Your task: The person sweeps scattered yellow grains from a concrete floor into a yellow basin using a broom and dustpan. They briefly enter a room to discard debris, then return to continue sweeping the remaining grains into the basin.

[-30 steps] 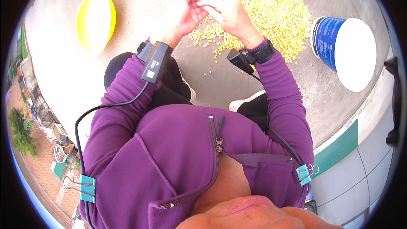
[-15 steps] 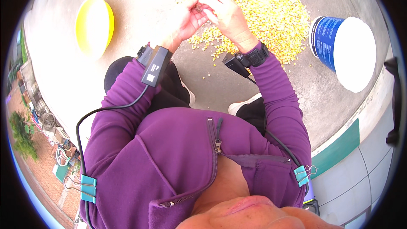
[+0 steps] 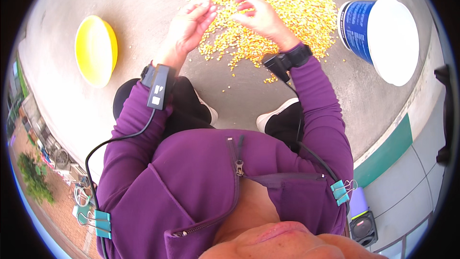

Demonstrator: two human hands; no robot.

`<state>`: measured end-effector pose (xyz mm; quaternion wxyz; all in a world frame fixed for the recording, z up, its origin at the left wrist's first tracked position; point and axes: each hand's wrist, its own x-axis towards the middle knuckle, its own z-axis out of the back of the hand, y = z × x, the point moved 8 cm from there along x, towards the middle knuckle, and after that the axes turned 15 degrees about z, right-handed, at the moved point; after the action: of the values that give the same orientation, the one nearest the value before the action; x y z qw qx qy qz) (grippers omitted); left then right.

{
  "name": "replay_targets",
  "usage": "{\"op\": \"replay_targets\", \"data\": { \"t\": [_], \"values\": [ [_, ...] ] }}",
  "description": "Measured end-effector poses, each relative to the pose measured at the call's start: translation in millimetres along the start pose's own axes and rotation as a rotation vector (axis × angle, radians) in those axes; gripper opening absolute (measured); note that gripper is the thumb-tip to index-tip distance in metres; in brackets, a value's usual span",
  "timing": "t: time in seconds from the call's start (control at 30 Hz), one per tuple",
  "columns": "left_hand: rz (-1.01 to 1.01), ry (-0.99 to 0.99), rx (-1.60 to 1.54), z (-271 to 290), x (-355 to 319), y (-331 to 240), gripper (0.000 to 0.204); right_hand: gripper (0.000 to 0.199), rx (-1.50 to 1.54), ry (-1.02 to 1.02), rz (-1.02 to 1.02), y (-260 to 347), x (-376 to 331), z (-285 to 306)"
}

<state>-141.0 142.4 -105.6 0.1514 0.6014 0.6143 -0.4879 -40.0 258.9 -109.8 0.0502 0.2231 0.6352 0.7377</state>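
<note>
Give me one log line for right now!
left hand: by corn kernels, grip unclear | right hand: open, near them too | yellow bowl: left side | blue-and-white bucket: right side

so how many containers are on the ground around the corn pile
2: a yellow basin to the person's left, and a blue and white bucket to the right of the corn pile. More may be hidden beyond the picture's dark rim.

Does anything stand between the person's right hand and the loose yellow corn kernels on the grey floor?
Nothing visible does: the right hand appears over the loose yellow corn kernels. The round yellow basin is off left, the blue-and-white cylindrical bucket off right.
</note>
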Motion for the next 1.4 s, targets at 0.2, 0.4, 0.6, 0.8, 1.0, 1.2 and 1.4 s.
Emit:
{"op": "replay_targets", "data": {
  "t": [0.2,0.4,0.6,0.8,1.0,1.2,1.4],
  "values": [
    [0.022,-0.031,0.007,5.9,-2.0,-5.5,0.017,0.06,-0.914,-0.452,-0.431,-73.4,-100.5,195.3],
    [0.011,-0.013,-0.013,5.4,-2.6,-7.6,0.013,0.072,-0.841,-0.351,-0.718,-137.0,-138.6,171.2],
    [0.004,-0.019,-0.022,0.9,-0.4,-7.1,0.012,0.05,-0.048,-0.431,-0.607,-139.2,-113.5,119.4],
    [0.006,-0.012,-0.023,-1.9,0.8,-8.7,0.013,0.031,0.372,-0.212,-0.57,-76.3,-71.6,89.1],
    [0.003,-0.003,-0.028,-3.4,-1.2,-12.3,0.014,0.037,0.139,-0.044,-0.331,52.7,-25.4,104.7],
    [-0.013,0.02,-0.042,-1.7,-6.6,-18.1,0.013,0.042,0.119,0.095,-0.389,83.4,-14.2,109.0],
    [-0.046,0.021,-0.01,-1.4,-12.1,-23.0,0.014,0.039,-0.254,-0.062,-0.453,-28.1,-50.6,169.0]
  ]
}}
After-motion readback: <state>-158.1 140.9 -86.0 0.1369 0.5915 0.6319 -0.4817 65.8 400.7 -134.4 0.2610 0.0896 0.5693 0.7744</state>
